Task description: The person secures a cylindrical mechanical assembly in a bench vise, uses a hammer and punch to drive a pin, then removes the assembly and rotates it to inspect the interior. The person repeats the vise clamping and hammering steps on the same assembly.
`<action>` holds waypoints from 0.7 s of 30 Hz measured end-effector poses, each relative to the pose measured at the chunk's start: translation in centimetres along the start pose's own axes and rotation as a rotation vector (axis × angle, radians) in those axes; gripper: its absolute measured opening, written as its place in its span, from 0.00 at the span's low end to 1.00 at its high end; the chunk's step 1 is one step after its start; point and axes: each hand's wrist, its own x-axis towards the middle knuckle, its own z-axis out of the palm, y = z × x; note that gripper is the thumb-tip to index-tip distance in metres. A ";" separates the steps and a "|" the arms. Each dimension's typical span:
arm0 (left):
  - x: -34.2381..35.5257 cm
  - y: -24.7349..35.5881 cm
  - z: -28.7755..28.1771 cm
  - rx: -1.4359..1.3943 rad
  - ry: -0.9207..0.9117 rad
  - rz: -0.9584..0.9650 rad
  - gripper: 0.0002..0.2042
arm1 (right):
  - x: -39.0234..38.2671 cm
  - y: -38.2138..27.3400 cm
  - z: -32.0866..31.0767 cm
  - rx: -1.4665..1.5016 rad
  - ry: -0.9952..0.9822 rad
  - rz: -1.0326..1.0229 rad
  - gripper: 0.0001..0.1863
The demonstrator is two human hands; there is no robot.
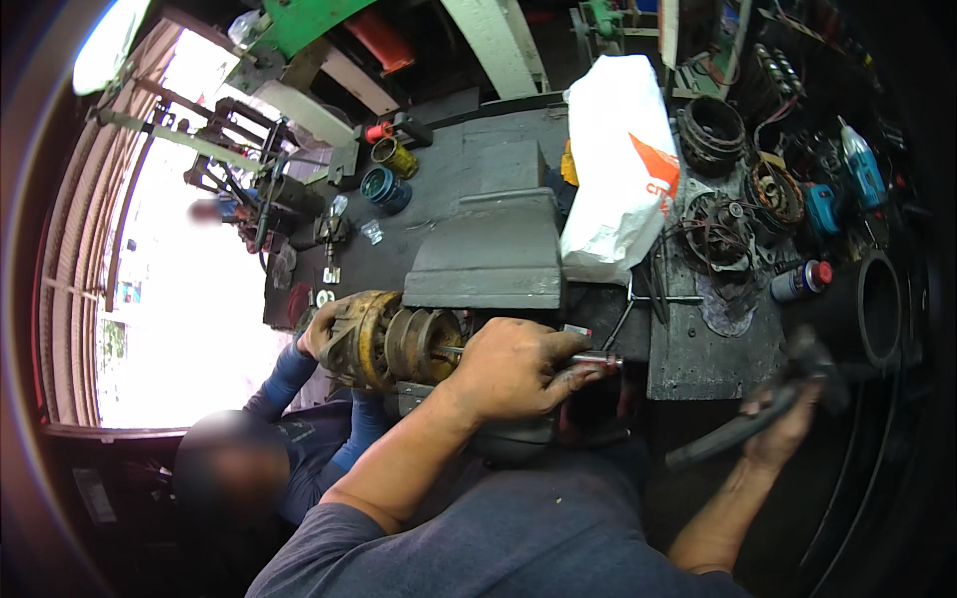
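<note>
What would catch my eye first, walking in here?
Probably the white, orange-patched bag, upper right of centre, on the dark workbench. Next, the rusty yellow machine part left of centre, the left grip pointing a thin tool at it. Then the blurred, hammer-like tool in the right grip, lower right.

The left forearm [409, 458] slants inward from its short sleeve [334, 538] to a tightly curled left hand [518, 367] at the bench's [703, 364] near edge — while the right forearm [720, 513] rises to a blurred, gripping right hand [782, 436] off that edge, farther right.
</note>
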 end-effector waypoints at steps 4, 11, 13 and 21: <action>0.1 0.0 -0.1 -0.008 -0.008 -0.006 0.15 | -1.2 1.4 2.1 0.013 -0.137 0.177 0.27; 0.4 0.5 -0.3 0.040 -0.032 -0.009 0.16 | -4.4 7.7 0.6 -0.425 -0.631 -0.044 0.29; 0.3 0.5 -0.3 0.034 -0.050 -0.025 0.18 | -4.6 8.7 -0.3 -0.457 -0.680 0.045 0.28; 0.1 0.1 -0.2 0.030 -0.026 0.007 0.17 | -1.0 0.0 1.5 -0.115 -0.329 -0.034 0.34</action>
